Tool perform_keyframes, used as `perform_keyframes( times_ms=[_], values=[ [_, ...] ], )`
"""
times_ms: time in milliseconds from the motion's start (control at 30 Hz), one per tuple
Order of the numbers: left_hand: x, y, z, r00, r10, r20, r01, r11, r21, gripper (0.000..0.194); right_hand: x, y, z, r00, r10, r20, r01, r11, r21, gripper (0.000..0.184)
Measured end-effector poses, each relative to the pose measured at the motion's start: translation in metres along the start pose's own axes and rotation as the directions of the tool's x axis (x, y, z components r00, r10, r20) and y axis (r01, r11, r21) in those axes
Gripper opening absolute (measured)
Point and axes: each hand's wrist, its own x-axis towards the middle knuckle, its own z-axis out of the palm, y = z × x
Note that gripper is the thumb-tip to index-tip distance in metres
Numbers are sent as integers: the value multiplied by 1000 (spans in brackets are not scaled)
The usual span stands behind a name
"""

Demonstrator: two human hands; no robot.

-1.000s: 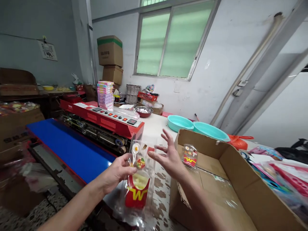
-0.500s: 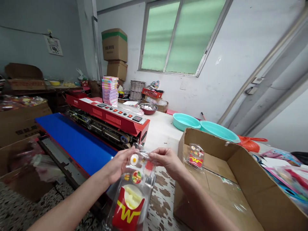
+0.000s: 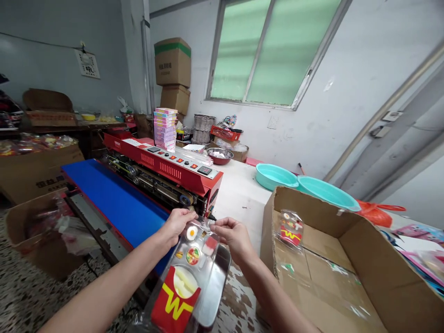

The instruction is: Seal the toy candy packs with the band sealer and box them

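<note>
Both my hands pinch the top edge of a clear plastic packet that holds a red toy fries box with a yellow W and small food pieces. My left hand grips the packet's upper left corner. My right hand pinches its upper right corner. The packet hangs tilted toward me, just in front of the right end of a red band sealer with a blue conveyor belt. A second similar packet leans against the inner wall of an open cardboard box to my right.
Two teal basins sit on the white table behind the box. A stack of pastel boxes stands on the sealer. Cardboard boxes of packets stand at left on the floor. Colourful packaging lies at far right.
My right hand, open a second ago, has closed on the packet's top edge. Both hands have carried the packet forward toward the sealer's end, and the view has shifted left.
</note>
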Motion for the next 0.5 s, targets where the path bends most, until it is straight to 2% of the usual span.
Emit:
perform_keyframes(
  times_ms=[200,500],
  values=[
    [-16,2,-19,997,-77,-18,79,992,104,47,20,10,2,993,96,-68,-88,990,108,38],
    [7,9,-48,989,-38,-142,53,993,104,53,55,31,35,992,85,-90,-71,986,149,37]
  ],
)
